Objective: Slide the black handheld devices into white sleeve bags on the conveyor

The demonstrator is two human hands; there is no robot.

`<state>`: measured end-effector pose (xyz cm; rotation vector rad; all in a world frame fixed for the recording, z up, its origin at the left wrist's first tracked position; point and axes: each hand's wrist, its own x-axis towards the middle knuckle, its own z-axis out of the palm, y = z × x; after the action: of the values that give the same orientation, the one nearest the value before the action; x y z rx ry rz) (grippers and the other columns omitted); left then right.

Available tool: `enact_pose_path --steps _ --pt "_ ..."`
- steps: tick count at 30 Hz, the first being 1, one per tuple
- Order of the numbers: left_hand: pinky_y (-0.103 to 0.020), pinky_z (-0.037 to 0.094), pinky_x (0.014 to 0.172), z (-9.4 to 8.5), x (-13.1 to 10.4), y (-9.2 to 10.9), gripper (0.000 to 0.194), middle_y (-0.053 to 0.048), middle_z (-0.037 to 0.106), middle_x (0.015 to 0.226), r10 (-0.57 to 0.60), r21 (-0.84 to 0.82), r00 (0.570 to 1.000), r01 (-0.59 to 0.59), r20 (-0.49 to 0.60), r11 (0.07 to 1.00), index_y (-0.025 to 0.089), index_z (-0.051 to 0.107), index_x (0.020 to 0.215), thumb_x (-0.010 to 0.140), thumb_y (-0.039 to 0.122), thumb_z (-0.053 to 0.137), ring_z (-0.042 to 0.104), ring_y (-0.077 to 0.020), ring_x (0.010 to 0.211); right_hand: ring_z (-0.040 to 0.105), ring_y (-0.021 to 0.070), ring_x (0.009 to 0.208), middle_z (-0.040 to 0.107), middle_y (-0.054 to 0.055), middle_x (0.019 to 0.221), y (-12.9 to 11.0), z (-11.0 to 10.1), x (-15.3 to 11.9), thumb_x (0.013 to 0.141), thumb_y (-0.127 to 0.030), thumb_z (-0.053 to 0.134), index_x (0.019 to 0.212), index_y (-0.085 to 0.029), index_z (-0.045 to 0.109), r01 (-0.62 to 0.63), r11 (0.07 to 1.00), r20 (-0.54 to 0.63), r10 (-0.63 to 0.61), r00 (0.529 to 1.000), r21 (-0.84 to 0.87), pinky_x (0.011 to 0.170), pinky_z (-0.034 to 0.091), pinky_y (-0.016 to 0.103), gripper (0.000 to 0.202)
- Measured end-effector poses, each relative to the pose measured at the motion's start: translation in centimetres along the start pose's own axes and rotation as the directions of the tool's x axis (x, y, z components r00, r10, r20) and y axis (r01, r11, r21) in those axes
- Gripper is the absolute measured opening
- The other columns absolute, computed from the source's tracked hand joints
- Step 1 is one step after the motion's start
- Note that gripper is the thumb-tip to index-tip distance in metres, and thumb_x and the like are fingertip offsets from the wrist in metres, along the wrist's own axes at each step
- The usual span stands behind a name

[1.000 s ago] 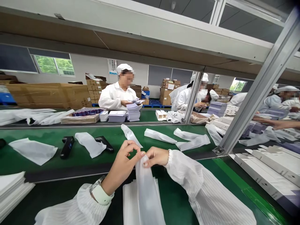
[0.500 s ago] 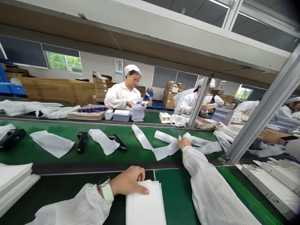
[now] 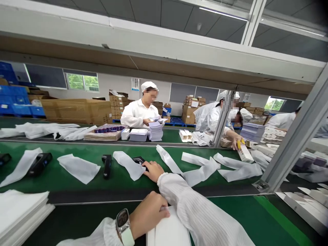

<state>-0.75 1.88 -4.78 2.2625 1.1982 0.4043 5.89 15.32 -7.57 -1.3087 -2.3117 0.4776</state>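
My left hand (image 3: 150, 216), with a watch on its wrist, rests on a stack of thin white sheets (image 3: 173, 230) at the near edge. Its fingers are curled and its thumb presses on the top sheet. Across it reaches my right hand (image 3: 154, 171), its fingers closed at the end of a black handheld device (image 3: 139, 159) on the green belt (image 3: 84, 148). A translucent white sleeve (image 3: 129, 164) lies partly against that device. My right fingertips are partly hidden. To the left are another black handheld device (image 3: 107, 166) and a loose white sleeve (image 3: 78, 168).
More white sleeves (image 3: 201, 171) lie on the belt to the right. A metal post (image 3: 289, 143) rises at right beside white cartons (image 3: 302, 208). White sheets (image 3: 23, 215) are piled at left. A co-worker's hand (image 3: 234, 139) places a carton (image 3: 244, 152) across the belt.
My right hand has left the white sleeves at right and moved left to the black device. The left hand stays on the stack. A co-worker's hand has come onto the belt with a carton.
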Motion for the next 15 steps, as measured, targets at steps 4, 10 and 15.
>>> enact_pose_path --steps 4,10,15 --pt "-0.021 0.031 0.055 -0.6 -0.3 0.9 0.01 0.002 0.055 0.067 -0.048 0.033 0.997 0.05 -0.055 0.998 0.022 0.056 0.075 0.07 0.022 0.048 0.05 -0.0168 0.072 0.051 0.0196 0.084 0.052 0.004 0.082 2.4 -1.0 -0.1 0.076 -0.027 0.048 0.096 -0.022 0.047 -0.164 0.969 -0.084 0.182 0.98 0.183 0.079 0.037 0.037 0.021" --pt "-0.023 0.035 0.063 -1.3 -0.2 1.3 0.011 0.002 0.05 0.081 0.017 0.033 0.997 -0.015 -0.071 0.999 0.018 0.049 0.061 0.07 0.023 0.051 0.048 -0.0139 0.073 0.058 0.0168 0.073 0.051 0.0 0.079 4.6 -5.9 -3.7 0.069 -0.03 0.057 0.124 -0.025 0.012 -0.114 0.36 0.008 0.284 0.959 0.926 0.066 0.046 0.037 0.071" --pt "-0.028 0.034 0.068 -1.0 -0.2 0.4 0.025 -0.001 0.047 0.075 0.143 0.164 0.983 -0.123 -0.119 0.979 0.017 0.054 0.055 0.075 0.031 0.049 0.044 -0.0167 0.077 0.06 0.0202 0.076 0.051 0.0 0.093 3.6 -10.4 -8.4 0.058 -0.018 0.069 0.121 -0.047 -0.013 -0.063 0.287 0.053 0.04 0.998 0.956 0.059 0.049 0.039 0.108"
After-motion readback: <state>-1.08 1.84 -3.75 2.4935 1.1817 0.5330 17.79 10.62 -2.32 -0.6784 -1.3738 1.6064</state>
